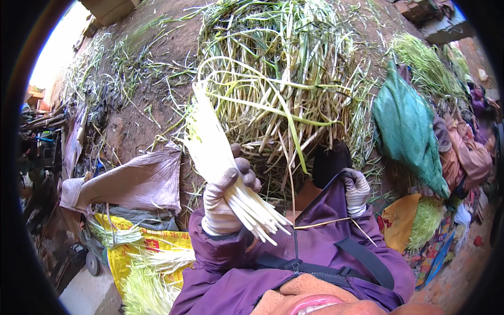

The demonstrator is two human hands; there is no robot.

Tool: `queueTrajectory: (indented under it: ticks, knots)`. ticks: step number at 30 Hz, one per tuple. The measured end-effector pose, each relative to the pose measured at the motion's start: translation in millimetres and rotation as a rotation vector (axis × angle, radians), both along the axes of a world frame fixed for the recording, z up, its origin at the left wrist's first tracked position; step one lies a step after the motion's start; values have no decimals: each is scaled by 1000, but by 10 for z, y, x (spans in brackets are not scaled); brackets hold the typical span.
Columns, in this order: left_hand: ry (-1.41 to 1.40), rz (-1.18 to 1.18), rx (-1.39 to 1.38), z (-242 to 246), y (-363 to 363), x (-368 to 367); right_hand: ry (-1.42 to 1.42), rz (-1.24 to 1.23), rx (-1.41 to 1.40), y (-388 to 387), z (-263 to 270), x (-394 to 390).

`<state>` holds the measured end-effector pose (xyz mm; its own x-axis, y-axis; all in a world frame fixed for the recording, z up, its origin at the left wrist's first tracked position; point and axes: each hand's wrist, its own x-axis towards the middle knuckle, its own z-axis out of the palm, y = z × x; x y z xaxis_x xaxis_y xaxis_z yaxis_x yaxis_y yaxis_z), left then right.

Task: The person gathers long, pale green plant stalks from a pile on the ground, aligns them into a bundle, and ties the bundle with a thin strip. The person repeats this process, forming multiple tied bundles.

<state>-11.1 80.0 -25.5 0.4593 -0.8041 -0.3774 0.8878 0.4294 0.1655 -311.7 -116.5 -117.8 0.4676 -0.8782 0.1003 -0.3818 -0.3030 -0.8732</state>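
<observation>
In a striped knit glove, my left hand [228,189] grips a bundle of pale blanched stalks [212,143], which look like garlic chives. Their white ends point down toward my chest; long yellow-green leaves arch off the far end to the right. My right hand [355,191], gloved alike, holds the raised front edge of the purple jacket [327,204]. A dry straw strand [323,223] lies bent across the jacket, below that hand. Directly before me, a large heap of uncleaned green stalks [275,78] covers the ground.
Left of me lie a grey cloth sack [134,181] and a yellow printed sack [126,256] bearing pale stalk bundles [149,287]. To the right are a green woven sack [405,126], another person in pinkish clothes [464,153] and more green bundles [429,67]. Loose leaves litter the soil [130,130].
</observation>
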Motion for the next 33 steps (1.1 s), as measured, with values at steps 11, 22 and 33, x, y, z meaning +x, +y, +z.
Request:
queueTrajectory:
  ticks: [11, 22, 33]
  knots:
    - [-63, -55, -63, -118, -167, 111, 1017, 741, -586, -118, 174, 1147]
    - [-44, -141, -217, -189, -27, 221, -323, -133, 122, -774, 14, -364]
    - [-116, -132, -226, -204, -5, 173, 434, -149, 602, -285, -1619, -1911]
